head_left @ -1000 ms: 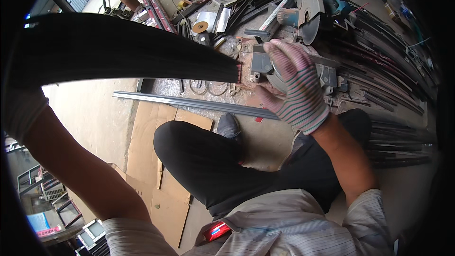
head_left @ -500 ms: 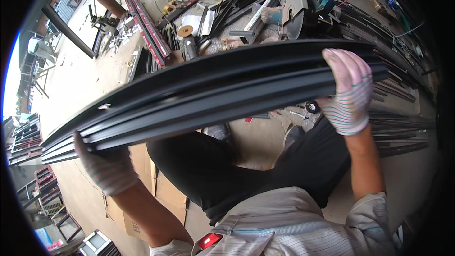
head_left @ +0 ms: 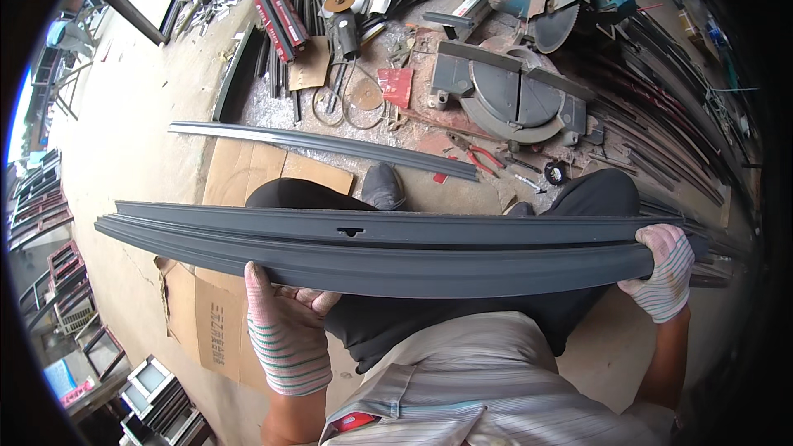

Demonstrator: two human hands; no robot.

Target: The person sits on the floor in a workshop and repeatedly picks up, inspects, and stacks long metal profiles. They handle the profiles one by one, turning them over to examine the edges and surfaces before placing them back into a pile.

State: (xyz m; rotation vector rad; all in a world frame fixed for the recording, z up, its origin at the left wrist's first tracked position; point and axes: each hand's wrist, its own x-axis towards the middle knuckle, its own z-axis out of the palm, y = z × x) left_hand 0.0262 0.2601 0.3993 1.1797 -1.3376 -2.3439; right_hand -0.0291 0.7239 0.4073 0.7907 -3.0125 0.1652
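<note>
The long dark-grey extruded metal profile (head_left: 388, 252), ribbed along its length with a small slot cut near its middle, lies level across the person's lap, above the knees. It looks stiff and fairly light but unwieldy, likely to tip if gripped off-centre, so holding it well apart suits it. The left gloved hand (head_left: 285, 326) cups it from beneath with fingers curled, and the right gloved hand (head_left: 665, 268) wraps its end. A mitre saw (head_left: 516, 87) sits beyond on the floor.
</note>
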